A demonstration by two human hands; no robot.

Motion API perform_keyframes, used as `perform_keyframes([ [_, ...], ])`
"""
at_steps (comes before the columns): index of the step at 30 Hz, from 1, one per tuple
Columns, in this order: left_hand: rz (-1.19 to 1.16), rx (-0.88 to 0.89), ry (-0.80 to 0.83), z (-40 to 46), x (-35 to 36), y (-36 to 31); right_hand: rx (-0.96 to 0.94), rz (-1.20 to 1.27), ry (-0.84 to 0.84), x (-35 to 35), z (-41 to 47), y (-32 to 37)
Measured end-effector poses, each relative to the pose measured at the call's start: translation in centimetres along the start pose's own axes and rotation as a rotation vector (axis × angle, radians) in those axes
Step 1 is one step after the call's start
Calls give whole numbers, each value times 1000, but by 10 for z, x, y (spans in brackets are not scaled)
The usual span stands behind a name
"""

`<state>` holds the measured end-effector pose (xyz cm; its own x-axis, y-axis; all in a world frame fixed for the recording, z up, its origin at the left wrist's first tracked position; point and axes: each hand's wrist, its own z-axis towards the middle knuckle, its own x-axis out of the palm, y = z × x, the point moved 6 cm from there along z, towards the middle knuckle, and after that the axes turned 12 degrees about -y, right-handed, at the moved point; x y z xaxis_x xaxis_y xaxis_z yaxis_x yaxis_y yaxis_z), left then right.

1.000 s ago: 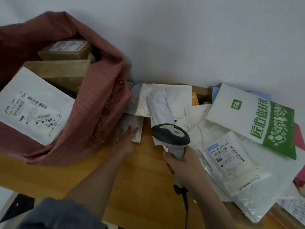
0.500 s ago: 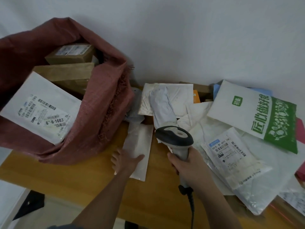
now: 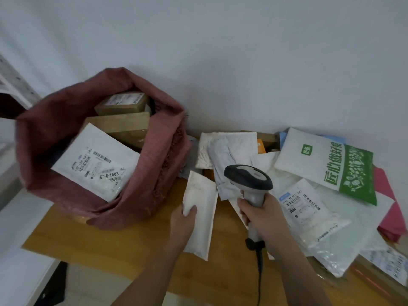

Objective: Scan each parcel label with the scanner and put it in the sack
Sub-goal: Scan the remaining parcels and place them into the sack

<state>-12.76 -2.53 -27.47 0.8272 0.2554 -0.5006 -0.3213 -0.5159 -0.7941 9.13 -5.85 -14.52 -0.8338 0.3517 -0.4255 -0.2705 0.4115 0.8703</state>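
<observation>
My left hand (image 3: 184, 223) grips a long white padded envelope (image 3: 202, 208) lifted off the wooden table (image 3: 123, 248), its plain side up with no label showing. My right hand (image 3: 259, 214) holds the grey and black scanner (image 3: 248, 176) by its handle, head facing the parcel pile, cable hanging below. The open red sack (image 3: 159, 164) stands at the left, holding a white labelled mailer (image 3: 97, 166) and brown boxes (image 3: 120, 121).
A heap of parcels covers the right of the table: a white and green bag (image 3: 326, 164), a clear labelled pouch (image 3: 306, 208), a grey mailer (image 3: 225, 164), a pink one (image 3: 390, 219). A white wall stands behind. The table's left edge drops off below the sack.
My left hand reached to the envelope beside the sack, dragged it toward me and has taken hold of it. The scanner stayed about where it was. The camera pulled back.
</observation>
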Motion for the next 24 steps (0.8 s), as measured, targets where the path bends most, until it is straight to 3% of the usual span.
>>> perform_keyframes([
  [4,-98,154,61,-9,-28,-59,-46,74,-74,-12,-11,36],
  [10,-311,155,87,-19,-74,-131,-102,180,-117,-25,-26,77],
  [16,-429,124,156,-25,-94,-161,-217,277,-197,-34,-43,104],
  [21,-537,89,334,-44,-86,-170,-223,365,-45,-24,-56,122],
  [24,-630,-31,494,-61,-79,-173,-253,335,17,-18,-64,130],
])
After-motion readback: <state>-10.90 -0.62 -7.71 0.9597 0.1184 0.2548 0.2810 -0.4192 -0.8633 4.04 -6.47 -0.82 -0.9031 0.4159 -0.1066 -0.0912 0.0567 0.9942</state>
